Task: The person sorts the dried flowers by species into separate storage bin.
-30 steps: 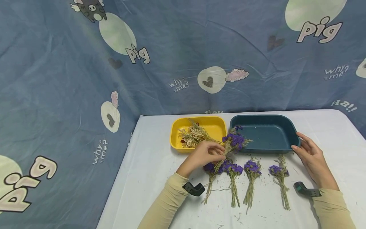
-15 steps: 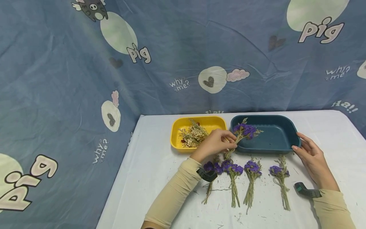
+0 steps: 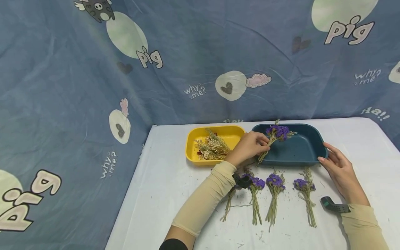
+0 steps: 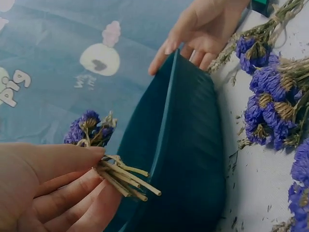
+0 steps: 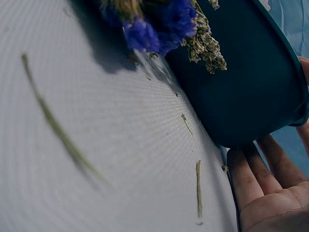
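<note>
My left hand (image 3: 250, 148) pinches a small bunch of dried purple flowers (image 3: 279, 133) by its stems, over the left part of the dark teal tray (image 3: 301, 147). In the left wrist view the tied stem ends (image 4: 128, 179) stick out past the thumb, close to the tray's rim. My right hand (image 3: 342, 173) holds the tray's front right corner, thumb and fingers on either side of it. In the right wrist view its fingers (image 5: 244, 176) lie against the tray's outer wall.
A yellow tray (image 3: 191, 142) with dried cream-flowered sprigs (image 3: 214, 146) stands left of the teal one. Several purple bunches lie in a row in front, among them one at the right (image 3: 306, 194). Stem scraps litter the white table (image 3: 162, 194). A patterned blue cloth (image 3: 187, 52) hangs behind.
My left hand has carried the purple bunch right and away from me, from in front of the gap between the trays to over the teal tray. My right hand has stayed at the corner.
</note>
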A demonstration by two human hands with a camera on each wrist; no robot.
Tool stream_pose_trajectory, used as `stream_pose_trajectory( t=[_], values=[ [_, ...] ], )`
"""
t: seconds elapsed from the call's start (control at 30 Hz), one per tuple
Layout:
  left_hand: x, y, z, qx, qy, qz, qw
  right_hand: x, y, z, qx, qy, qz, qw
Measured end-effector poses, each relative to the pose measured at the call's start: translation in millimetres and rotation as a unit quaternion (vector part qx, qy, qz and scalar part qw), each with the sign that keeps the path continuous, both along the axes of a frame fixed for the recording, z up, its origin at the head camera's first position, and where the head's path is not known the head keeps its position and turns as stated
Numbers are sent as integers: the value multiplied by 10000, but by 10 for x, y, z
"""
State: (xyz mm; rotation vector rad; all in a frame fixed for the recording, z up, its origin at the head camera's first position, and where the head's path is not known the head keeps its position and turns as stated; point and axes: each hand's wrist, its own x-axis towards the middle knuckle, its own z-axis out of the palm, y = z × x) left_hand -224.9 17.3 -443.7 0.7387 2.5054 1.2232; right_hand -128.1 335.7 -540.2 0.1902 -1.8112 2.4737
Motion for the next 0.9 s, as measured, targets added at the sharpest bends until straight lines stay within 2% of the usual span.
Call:
stream_pose_trajectory(
  t=[0.27, 0.37, 0.6, 0.77, 0.9],
  values=[
    [-91, 156, 31, -678, 581, 179, 9958, -6, -14, 13, -27, 34, 8, 10000],
    [-132, 201, 40, -735, 620, 256, 9950, -16, -13, 8, 4, 10, -16, 10000],
    [-189, 302, 23, -942, 441, 371, 9939, -12, -12, 14, -3, 0, -21, 10000],
    [-218, 351, -56, -1141, 387, 444, 9917, -7, -12, 12, 42, -10, -46, 10000],
    [-205, 383, -98, -1394, 463, 337, 9886, -5, -10, 5, 60, -34, -64, 10000]
  ],
)
